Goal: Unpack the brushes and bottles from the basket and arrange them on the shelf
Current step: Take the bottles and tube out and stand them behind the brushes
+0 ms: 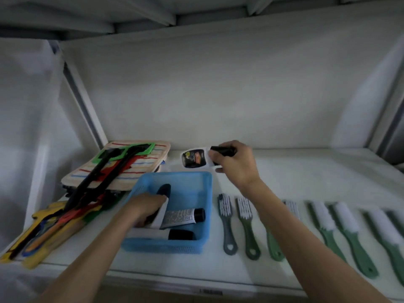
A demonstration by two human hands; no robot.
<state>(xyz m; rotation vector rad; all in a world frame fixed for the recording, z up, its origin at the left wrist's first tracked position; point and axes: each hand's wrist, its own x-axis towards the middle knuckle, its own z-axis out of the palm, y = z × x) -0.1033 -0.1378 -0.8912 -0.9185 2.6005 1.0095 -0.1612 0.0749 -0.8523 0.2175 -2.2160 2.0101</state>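
Note:
A blue basket (203, 219) stands on the white shelf (306, 178) at front centre-left. Inside it lie white tubes with black caps: one (185, 217) in the middle, one (166, 234) along the near wall. My left hand (144, 207) reaches into the basket and grips another white tube (162, 204) with a dark cap. Behind the basket, my right hand (235, 165) holds a white bottle (195, 158) by its black cap end, low over the shelf. To the right of the basket, several green brushes (248, 226) lie in a row, handles toward me.
A striped cloth stack (135, 169) sits at the back left with black, red and green long-handled tools (98, 178) across it. Yellow and orange tools (43, 237) lie at the front left. The shelf's back wall and side posts enclose the space.

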